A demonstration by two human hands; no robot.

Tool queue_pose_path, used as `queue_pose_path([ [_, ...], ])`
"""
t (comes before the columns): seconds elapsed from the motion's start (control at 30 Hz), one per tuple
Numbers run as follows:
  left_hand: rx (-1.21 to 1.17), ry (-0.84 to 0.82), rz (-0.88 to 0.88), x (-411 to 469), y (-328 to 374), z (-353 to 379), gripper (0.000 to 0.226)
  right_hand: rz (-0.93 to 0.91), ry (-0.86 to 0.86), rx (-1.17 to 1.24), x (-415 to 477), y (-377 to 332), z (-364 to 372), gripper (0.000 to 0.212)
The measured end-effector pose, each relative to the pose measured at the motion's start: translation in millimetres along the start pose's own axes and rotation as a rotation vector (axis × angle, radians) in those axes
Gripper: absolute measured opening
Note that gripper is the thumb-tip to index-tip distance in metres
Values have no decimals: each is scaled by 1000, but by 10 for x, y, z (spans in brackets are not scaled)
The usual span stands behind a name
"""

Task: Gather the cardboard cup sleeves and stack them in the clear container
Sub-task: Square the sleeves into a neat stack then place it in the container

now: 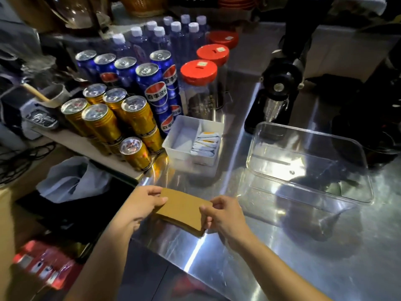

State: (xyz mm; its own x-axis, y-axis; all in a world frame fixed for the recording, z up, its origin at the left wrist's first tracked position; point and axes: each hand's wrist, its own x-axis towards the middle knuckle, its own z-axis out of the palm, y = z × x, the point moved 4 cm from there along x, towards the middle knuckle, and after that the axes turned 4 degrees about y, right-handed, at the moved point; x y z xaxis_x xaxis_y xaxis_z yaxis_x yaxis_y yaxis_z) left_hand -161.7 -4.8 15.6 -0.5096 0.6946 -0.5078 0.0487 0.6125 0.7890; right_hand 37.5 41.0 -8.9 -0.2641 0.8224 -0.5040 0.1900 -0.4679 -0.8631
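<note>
A small stack of flat brown cardboard cup sleeves [182, 210] is held just above the steel counter [271, 257], low in the middle of the view. My left hand [143, 205] pinches the stack's left end. My right hand [223, 216] pinches its right end, thumb on top. The clear container [358, 181] stands on the counter to the right of the hands, a short way off. Nothing shows inside it.
A white divided tray [180, 131] with sachets sits just beyond the hands. Behind it stand gold cans [138, 118], blue cans [154, 88], water bottles [160, 40] and red-lidded jars [198, 83]. A black grinder [280, 88] is behind the container. Grey cloth [71, 181] lies left.
</note>
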Motion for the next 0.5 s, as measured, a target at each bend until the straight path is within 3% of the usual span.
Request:
queue_pose_path([
  [0.13,105,26,15,59,-85,-11,42,-47,83,-278,1,69,-66,24],
  [0.27,187,-99,-55,81,-104,-3,62,-6,102,-353,-21,55,-86,48],
  [0.33,239,-168,-71,87,-112,48,46,34,53,-354,-25,49,-41,60],
  [0.4,251,-214,-51,103,-100,95,20,36,41,-374,-14,32,-19,57],
  [0.5,164,-280,-45,123,-99,157,6,68,41,-281,12,36,-81,59],
])
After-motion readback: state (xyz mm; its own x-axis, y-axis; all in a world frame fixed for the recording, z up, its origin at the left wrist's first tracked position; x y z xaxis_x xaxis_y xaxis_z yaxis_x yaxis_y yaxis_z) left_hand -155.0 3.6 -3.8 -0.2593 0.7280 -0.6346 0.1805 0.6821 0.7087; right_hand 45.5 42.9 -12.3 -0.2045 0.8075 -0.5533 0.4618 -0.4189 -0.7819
